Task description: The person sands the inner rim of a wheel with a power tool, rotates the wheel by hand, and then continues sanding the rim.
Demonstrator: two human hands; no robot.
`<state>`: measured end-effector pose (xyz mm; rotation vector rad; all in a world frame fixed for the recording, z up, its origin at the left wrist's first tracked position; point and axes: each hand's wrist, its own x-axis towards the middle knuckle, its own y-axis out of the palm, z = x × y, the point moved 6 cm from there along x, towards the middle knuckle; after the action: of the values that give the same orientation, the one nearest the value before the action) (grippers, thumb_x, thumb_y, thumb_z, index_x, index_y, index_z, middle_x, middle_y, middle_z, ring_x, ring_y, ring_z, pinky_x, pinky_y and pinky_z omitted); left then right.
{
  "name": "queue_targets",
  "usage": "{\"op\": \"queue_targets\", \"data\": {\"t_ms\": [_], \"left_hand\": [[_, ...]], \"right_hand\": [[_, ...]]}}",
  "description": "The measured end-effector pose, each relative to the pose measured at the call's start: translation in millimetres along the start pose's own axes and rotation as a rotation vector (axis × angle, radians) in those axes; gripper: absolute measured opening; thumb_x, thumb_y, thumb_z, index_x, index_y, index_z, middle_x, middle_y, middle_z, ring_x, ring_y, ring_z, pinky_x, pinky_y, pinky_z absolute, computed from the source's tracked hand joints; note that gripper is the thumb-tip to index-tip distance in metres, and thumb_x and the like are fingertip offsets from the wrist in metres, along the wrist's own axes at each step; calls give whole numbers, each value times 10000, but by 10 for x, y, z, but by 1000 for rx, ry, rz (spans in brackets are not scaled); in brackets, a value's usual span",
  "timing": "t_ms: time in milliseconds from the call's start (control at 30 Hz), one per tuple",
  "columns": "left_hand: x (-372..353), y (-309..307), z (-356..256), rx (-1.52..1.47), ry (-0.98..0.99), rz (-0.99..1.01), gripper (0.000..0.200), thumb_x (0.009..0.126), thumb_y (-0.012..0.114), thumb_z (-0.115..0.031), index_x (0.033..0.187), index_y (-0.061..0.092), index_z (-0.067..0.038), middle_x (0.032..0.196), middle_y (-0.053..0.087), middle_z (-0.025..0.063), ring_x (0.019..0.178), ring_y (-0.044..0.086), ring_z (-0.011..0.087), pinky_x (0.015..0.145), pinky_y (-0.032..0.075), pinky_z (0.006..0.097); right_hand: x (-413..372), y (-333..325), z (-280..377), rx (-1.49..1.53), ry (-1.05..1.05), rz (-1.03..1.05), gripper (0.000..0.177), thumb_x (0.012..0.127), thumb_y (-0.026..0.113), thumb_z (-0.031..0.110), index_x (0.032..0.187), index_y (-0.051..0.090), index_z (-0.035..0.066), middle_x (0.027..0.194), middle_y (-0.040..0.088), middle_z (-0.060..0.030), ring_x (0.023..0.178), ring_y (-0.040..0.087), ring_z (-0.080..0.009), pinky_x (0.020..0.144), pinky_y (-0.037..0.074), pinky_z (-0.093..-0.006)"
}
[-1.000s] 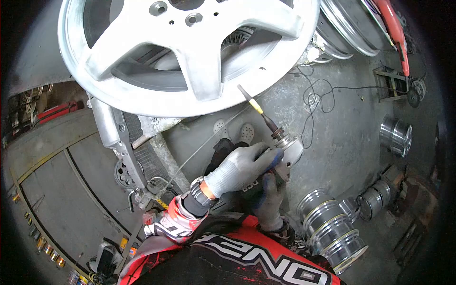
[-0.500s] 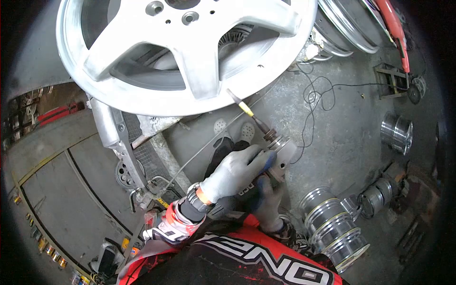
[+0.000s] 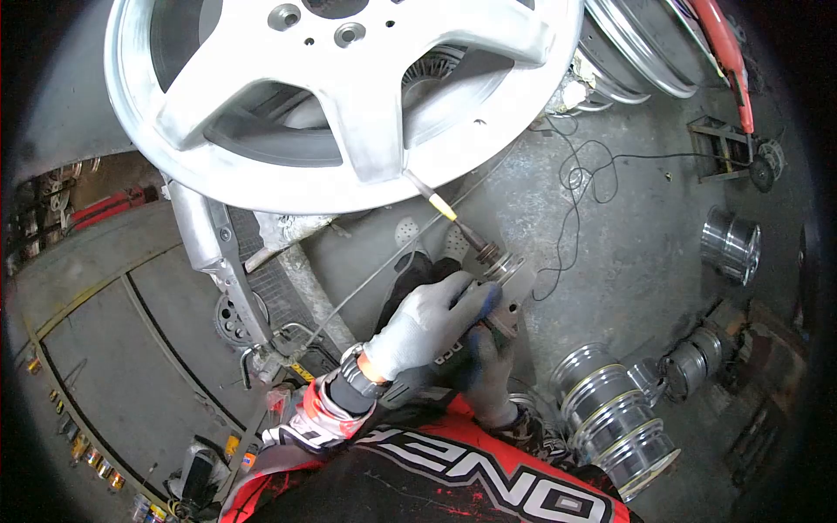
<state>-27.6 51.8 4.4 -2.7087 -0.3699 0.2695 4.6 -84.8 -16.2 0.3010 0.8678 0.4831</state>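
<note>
A large silver-white alloy wheel [image 3: 366, 113] fills the top of the view, its spokes facing me. My left hand [image 3: 420, 322], in a grey glove with a watch at the wrist, is wrapped round the front of a die grinder [image 3: 504, 266]. Lower down, my right hand [image 3: 491, 359], also gloved, grips the tool's body, which the hands partly hide. From the grinder a long shaft with a yellow band [image 3: 443, 207] points up and left. Its tip overlaps the rim, right at the foot of the lower spoke.
A metal stand [image 3: 196, 231] is below the wheel at left. Polished rims [image 3: 608, 410] are stacked at lower right, and another rim [image 3: 731, 244] lies farther right. A black cable [image 3: 567, 235] loops over the floor. A red tool [image 3: 728, 52] hangs at upper right.
The die grinder and both hands have shifted slightly left. The shaft's tip has moved left, from beside the lower spoke to its foot. The wheel stays almost in place.
</note>
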Motion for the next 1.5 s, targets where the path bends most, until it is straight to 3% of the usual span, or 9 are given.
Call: {"op": "queue_targets", "data": {"t_ms": [133,233,300,500,667,733,933,1167,1500], "left_hand": [[-70,17,-52,-1,-104,47,203,1011,580,-108,1192,609,-19,1135,644,172,920,680,379,770,570,414],[-81,75,74,-145,-361,93,192,1015,579,-116,1173,614,-12,1140,646,171,918,680,380,780,569,416],[19,44,-22,31,-69,59,212,1009,583,-105,1200,610,-16,1151,649,172,925,684,382,792,571,411],[407,101,-57,36,158,-14,276,1009,592,-93,1275,594,-17,1166,657,199,960,697,377,825,575,390],[652,130,-31,-152,-53,110,280,1071,544,-172,1310,586,-31,1192,659,239,988,695,398,867,567,398],[638,128,-67,-91,134,75,284,1083,520,-190,1298,582,-14,1191,659,238,1005,688,401,874,562,410],[256,21,-34,-55,126,30,299,1020,563,-130,1284,582,11,1173,639,221,1008,677,394,859,565,410],[102,24,-38,4,-8,16,347,939,604,-55,1280,595,5,1190,635,220,990,680,404,850,572,423],[755,119,-142,0,218,50,286,1080,538,-202,1275,589,2,1197,667,217,993,689,387,898,557,405]], "right_hand": [[-48,-30,-49,-35,35,-4,584,943,736,132,1461,487,28,1333,614,-104,1180,636,-195,1016,532,-373],[-26,-59,-65,-17,75,23,588,944,738,151,1460,487,21,1340,613,-108,1181,636,-193,1015,532,-373],[54,-105,-49,-114,61,42,586,955,728,168,1462,474,20,1335,612,-109,1189,633,-196,1012,532,-372],[223,-99,294,-65,-92,-7,540,981,706,157,1457,487,27,1347,608,-110,1191,631,-202,1008,533,-375],[362,-269,318,-82,-149,-73,565,978,714,146,1473,463,41,1369,587,-109,1195,621,-209,1012,524,-373],[350,-272,320,-137,-178,-67,585,973,722,148,1481,451,45,1376,580,-109,1204,613,-211,1023,515,-373],[138,-142,175,-259,-204,-38,603,948,741,140,1472,463,32,1382,580,-100,1233,583,-196,1069,480,-377],[95,-65,132,-143,0,20,565,964,713,142,1468,483,27,1346,608,-100,1198,613,-195,1029,510,-367],[363,-339,400,-144,-187,-159,527,986,705,149,1455,508,14,1320,631,-112,1147,638,-200,994,530,-372]]}}
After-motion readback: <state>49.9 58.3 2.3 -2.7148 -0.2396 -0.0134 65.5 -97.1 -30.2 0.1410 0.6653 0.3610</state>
